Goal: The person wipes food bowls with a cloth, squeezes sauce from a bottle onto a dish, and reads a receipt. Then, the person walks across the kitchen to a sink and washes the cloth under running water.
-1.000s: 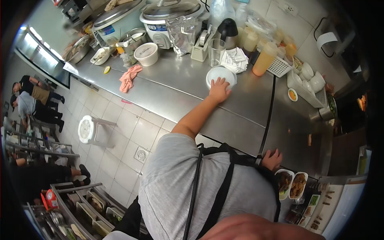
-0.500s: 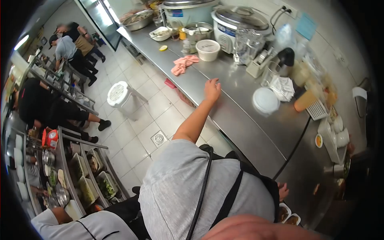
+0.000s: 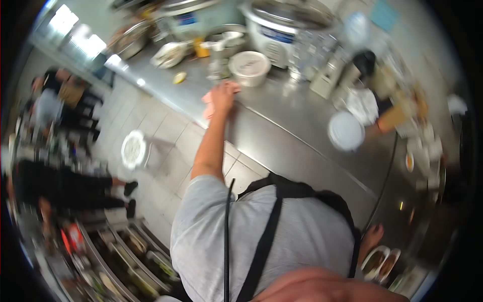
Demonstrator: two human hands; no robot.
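Note:
My left hand (image 3: 223, 95) reaches out over the steel counter and is closed on a pink cloth (image 3: 208, 106), which shows on both sides of my fingers. Just beyond it stands a white lidded tub (image 3: 250, 69). A piece of lemon (image 3: 179, 77) lies farther left on the counter. My right hand (image 3: 373, 235) is low at the right, partly hidden by my body and blurred, so its fingers are unclear. Near it are white oval dishes (image 3: 382, 262) with food in them.
Large rice cookers (image 3: 271, 38) stand at the back of the steel counter (image 3: 282, 143). A round white lid (image 3: 346, 131) lies at the right, beside a black cable (image 3: 386, 181). A white stool (image 3: 135, 150) stands on the tiled floor. Several people are at the left, one in black (image 3: 55, 186).
My left hand has moved forward and left across the counter and taken hold of the pink cloth. The view has turned and moved nearer the counter's back.

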